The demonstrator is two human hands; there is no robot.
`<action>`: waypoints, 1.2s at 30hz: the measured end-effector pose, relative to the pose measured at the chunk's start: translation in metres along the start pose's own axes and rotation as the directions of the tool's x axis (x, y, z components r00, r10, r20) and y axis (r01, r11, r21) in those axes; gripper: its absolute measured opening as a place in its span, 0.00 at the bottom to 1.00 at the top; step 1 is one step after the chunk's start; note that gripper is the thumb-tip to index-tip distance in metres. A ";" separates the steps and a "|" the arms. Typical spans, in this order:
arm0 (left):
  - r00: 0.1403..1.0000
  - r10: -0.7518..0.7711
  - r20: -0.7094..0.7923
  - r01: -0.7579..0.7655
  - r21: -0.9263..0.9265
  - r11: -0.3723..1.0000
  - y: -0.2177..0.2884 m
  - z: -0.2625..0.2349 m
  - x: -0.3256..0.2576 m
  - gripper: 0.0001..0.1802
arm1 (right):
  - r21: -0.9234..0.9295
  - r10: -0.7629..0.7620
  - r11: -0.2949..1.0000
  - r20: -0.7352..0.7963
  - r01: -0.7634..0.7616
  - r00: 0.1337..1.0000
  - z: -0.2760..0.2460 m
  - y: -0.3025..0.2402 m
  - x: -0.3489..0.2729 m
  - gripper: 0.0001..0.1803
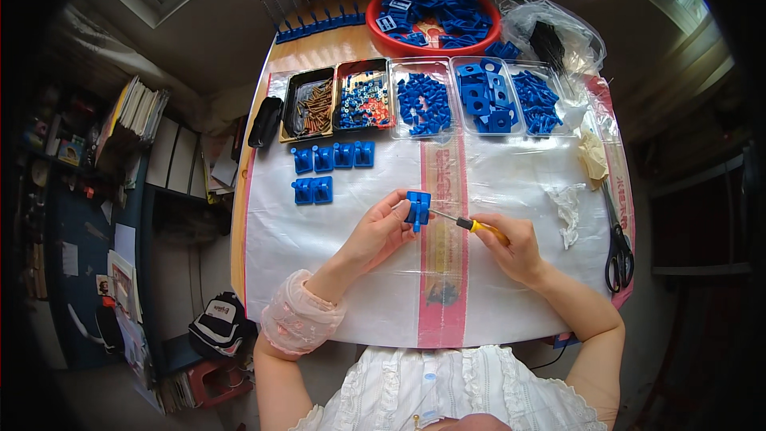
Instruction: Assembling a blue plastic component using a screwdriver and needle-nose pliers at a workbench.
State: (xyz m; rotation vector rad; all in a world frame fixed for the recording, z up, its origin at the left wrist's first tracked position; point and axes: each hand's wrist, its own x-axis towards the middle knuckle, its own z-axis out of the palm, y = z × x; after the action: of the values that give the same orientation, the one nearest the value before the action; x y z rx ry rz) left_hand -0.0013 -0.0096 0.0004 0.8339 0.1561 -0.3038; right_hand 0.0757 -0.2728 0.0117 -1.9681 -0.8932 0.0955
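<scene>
Between the fingers of my left hand (pixel 381 228) is a small blue plastic bracket (pixel 418 206), held above the middle of the covered table. My right hand (pixel 511 246) grips a screwdriver (pixel 488 230) with a yellow and black handle. Its thin metal shaft points left at the bracket's right side; whether the tip touches is too small to tell. To the left of my left hand, several similar blue assembled pieces (pixel 343 155) stand in one row, with a pair of blue pieces (pixel 311 191) nearer to me.
Behind my hands is a line of trays: brass-coloured screws (pixel 314 102), small nuts (pixel 364 99) and blue plastic parts (pixel 423 102). A red basin (pixel 375 40) of blue parts stands farther back. Black scissors (pixel 618 259) lie at the right edge, near crumpled paper (pixel 592 158).
</scene>
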 end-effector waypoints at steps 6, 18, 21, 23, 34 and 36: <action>1.000 -0.003 -0.015 0.003 -0.003 1.000 0.001 -0.001 0.001 0.19 | 0.098 0.021 0.995 -0.082 -0.013 0.996 0.008 0.002 -0.001 0.13; 1.000 0.005 -0.013 -0.005 -0.004 1.000 0.001 -0.001 0.000 0.18 | -0.038 0.027 0.999 -0.015 -0.028 1.000 -0.001 0.004 0.004 0.10; 1.000 0.002 -0.018 -0.002 -0.004 1.000 0.001 -0.001 0.000 0.17 | -0.035 0.015 0.999 -0.019 -0.015 1.000 0.003 0.008 0.003 0.11; 1.000 0.000 -0.012 0.000 0.004 1.000 0.001 -0.001 0.000 0.17 | 0.001 0.024 1.000 -0.024 -0.024 0.999 0.003 0.007 0.003 0.11; 0.999 0.007 -0.031 -0.007 -0.004 1.000 0.001 -0.005 0.000 0.17 | 0.089 -0.010 0.996 -0.031 0.013 0.999 0.001 0.003 0.005 0.10; 0.999 0.011 -0.046 -0.011 0.001 1.000 0.002 -0.002 0.000 0.18 | 0.055 0.026 0.998 -0.021 -0.025 0.999 0.000 0.002 0.005 0.10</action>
State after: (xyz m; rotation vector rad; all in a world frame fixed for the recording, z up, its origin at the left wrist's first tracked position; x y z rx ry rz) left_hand -0.0003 -0.0066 0.0003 0.8423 0.1942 -0.2742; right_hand 0.0806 -0.2703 0.0120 -1.9266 -0.8430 0.1115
